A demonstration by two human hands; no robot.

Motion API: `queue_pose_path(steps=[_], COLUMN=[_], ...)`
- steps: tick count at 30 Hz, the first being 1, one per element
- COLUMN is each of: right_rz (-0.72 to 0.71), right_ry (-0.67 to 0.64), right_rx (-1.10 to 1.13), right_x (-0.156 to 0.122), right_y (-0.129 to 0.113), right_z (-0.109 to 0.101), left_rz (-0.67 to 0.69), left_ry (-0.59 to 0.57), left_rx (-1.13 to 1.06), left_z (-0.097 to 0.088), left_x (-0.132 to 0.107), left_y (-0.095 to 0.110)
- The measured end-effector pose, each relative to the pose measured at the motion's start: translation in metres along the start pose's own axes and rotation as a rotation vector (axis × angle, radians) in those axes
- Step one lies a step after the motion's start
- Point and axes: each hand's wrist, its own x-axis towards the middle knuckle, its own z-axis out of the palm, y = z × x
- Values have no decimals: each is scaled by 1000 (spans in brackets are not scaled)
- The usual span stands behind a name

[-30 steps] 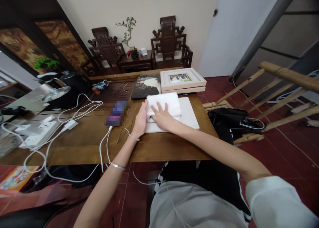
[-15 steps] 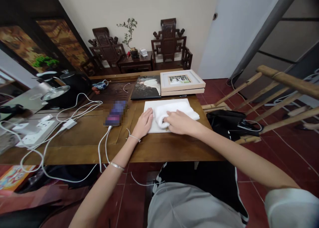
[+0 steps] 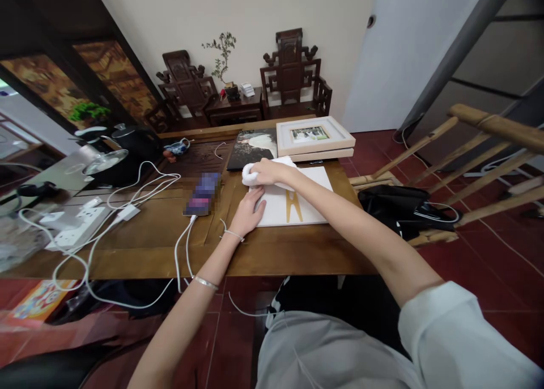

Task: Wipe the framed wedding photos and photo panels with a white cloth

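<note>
A white flat panel point(image 3: 306, 199) with a gold mark lies on the wooden table point(image 3: 144, 247). My left hand point(image 3: 250, 210) rests flat on its left edge, fingers together and stretched out. My right hand point(image 3: 267, 170) is closed around a bunched white cloth point(image 3: 250, 176) at the panel's far left corner. Just beyond lie a dark photo print point(image 3: 250, 148) and two stacked white picture frames point(image 3: 314, 136).
A phone point(image 3: 203, 193) on a white cable lies left of the panel. Further left are a power strip point(image 3: 74, 230), tangled white cables and a black kettle point(image 3: 127, 151). A black bag point(image 3: 399, 210) and bamboo rails point(image 3: 480, 168) stand to the right. Dark wooden chairs line the back wall.
My right hand has swept the cloth from the panel's near middle to its far left corner, bunching it up and uncovering the gold mark. My left hand stayed on the left edge.
</note>
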Motion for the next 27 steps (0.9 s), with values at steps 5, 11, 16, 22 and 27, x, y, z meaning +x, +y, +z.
queue_pose_path(steps=[5, 11, 16, 22, 27], right_rz=[137, 281, 448, 420, 312], right_ry=[-12, 84, 397, 444, 216], right_rx=[69, 61, -104, -311, -274], right_x=[-41, -129, -185, -185, -156], right_y=[33, 84, 101, 79, 55], right_z=[-6, -2, 1, 15, 58], left_rz=[-4, -16, -7, -5, -12], left_ry=[2, 7, 8, 18, 10], left_rx=[-23, -34, -31, -32, -26], left_z=[3, 5, 5, 4, 4], left_x=[-1, -2, -1, -1, -1], left_y=[-2, -2, -1, -1, -1])
